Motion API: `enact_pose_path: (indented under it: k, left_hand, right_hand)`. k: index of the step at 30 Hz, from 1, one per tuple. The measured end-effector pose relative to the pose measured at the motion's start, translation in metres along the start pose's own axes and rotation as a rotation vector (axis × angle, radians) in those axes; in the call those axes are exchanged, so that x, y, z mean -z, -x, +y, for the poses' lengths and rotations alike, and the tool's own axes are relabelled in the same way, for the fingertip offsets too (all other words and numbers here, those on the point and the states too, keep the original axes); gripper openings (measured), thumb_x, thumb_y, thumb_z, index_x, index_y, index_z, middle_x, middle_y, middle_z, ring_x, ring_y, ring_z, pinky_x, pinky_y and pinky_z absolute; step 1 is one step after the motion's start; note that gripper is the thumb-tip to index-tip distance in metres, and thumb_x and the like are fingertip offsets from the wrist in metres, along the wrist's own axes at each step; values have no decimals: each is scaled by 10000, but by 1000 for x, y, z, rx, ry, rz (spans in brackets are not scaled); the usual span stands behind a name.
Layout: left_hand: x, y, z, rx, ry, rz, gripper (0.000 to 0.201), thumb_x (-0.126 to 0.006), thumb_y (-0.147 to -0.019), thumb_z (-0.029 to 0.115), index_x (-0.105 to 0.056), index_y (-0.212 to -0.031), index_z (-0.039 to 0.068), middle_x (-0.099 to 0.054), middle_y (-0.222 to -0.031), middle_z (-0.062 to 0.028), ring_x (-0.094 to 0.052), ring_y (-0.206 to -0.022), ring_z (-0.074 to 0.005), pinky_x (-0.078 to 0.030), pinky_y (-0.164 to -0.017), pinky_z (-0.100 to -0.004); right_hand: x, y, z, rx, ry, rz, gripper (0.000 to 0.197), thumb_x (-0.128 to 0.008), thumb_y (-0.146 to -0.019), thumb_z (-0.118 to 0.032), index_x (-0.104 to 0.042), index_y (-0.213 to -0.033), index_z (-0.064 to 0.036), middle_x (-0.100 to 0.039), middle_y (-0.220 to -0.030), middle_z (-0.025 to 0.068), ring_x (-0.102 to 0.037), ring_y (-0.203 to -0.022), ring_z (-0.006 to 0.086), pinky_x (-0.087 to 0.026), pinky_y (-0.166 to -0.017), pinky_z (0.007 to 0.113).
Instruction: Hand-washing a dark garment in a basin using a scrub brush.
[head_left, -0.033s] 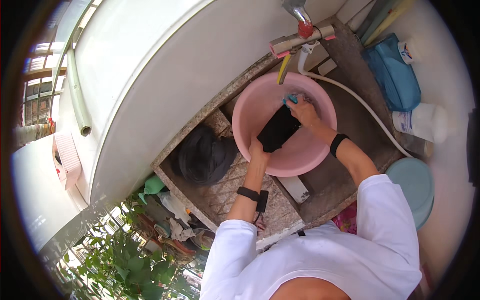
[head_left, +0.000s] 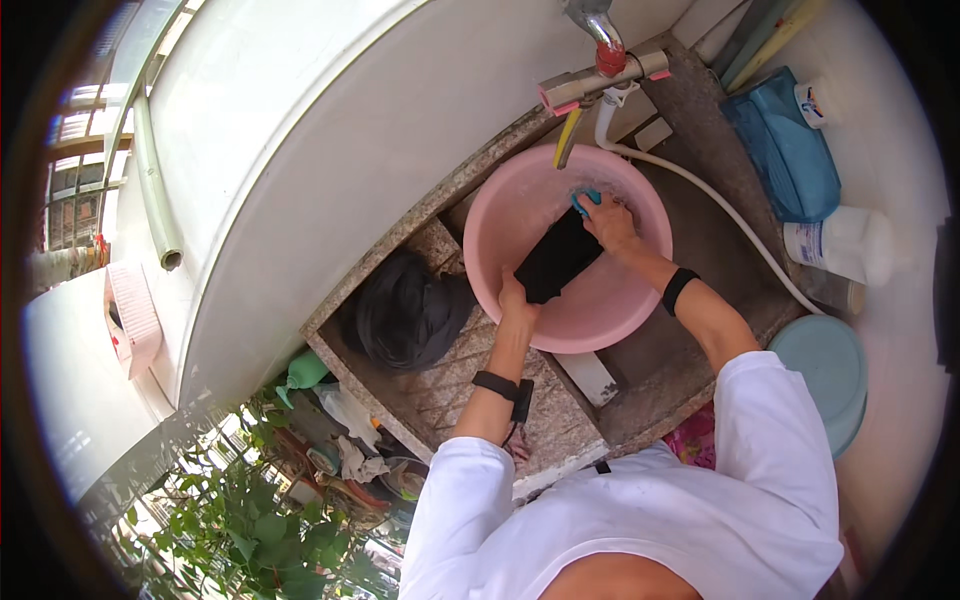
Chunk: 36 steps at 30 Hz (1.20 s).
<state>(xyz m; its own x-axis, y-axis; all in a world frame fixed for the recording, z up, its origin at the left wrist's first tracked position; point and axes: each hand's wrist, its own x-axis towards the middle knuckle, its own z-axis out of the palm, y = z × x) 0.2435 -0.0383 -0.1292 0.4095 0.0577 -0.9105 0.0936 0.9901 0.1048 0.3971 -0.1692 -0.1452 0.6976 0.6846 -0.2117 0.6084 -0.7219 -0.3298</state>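
A large pink basin (head_left: 640,310) stands in the stone sink under the tap, with some water in it. Inside lies a flat, dark black piece (head_left: 558,258), slanting across the basin; it looks like cloth, but its exact kind does not show. My left hand (head_left: 518,303) is closed on its near-left end, by the basin's rim. At the far end, the fingers of my right hand (head_left: 610,222) are wrapped round a small blue scrubber (head_left: 585,202), which is against or just above the black piece. My right hand partly hides the scrubber's underside.
Dark bundled cloth (head_left: 405,310) lies on the ridged washboard (head_left: 480,400) to the left. A tap (head_left: 600,60) with a white hose (head_left: 725,205) hangs beyond the basin. At right are a blue bottle (head_left: 785,150), a white bottle (head_left: 838,245) and a pale-green round tub (head_left: 820,370).
My right hand and the blue scrubber have shifted slightly to the right. My left hand remains on the black piece in nearly the same place.
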Motion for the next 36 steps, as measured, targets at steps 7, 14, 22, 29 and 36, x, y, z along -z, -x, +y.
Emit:
enact_pose_path:
  k: [7, 14, 22, 29, 36]
  left_hand:
    - [35, -48, 1, 86, 36, -102, 479, -209, -971, 345, -471, -1204, 18, -569, -1133, -155, -580, -1008, -297, -484, -869, -436]
    - [9, 14, 0, -7, -51, 41, 440, -273, -970, 344, -468, -1199, 23, -580, -1108, -144, -584, -998, -294, -512, -796, -453]
    - [9, -9, 9, 45, -123, 22, 433, -277, -968, 360, -487, -1166, 38, -595, -1061, -121, -602, -943, -273, -516, -776, -426]
    - [20, 6, 9, -437, -791, 255, 428, -488, -894, 340, -450, -1184, 28, -551, -1047, -127, -548, -924, -299, -446, -813, -442]
    - [-33, 16, -29, -878, -2026, 369, 514, -709, -680, 280, -514, -1091, 41, -400, -1205, -152, -431, -1053, -361, -377, -877, -448]
  right_hand:
    - [-24, 31, -70, 255, -161, -218, 416, -635, -766, -204, -481, -1152, -221, -463, -927, 233, -592, -655, 376, -513, -579, 423]
    - [3, 2, -17, 69, 27, -17, 356, -618, -782, -215, -473, -1106, -197, -503, -908, 213, -607, -737, 363, -515, -596, 434]
    - [-15, 43, -50, 233, -152, -176, 430, -623, -787, -225, -457, -1184, -245, -478, -935, 204, -596, -739, 373, -503, -637, 442]
    - [2, -2, -28, 21, -161, 44, 418, -628, -786, -220, -463, -1170, -239, -485, -946, 161, -597, -758, 358, -501, -644, 435]
    - [11, 0, -8, -122, -304, 13, 419, -615, -798, -235, -464, -1188, -239, -485, -971, 165, -588, -810, 358, -499, -689, 431]
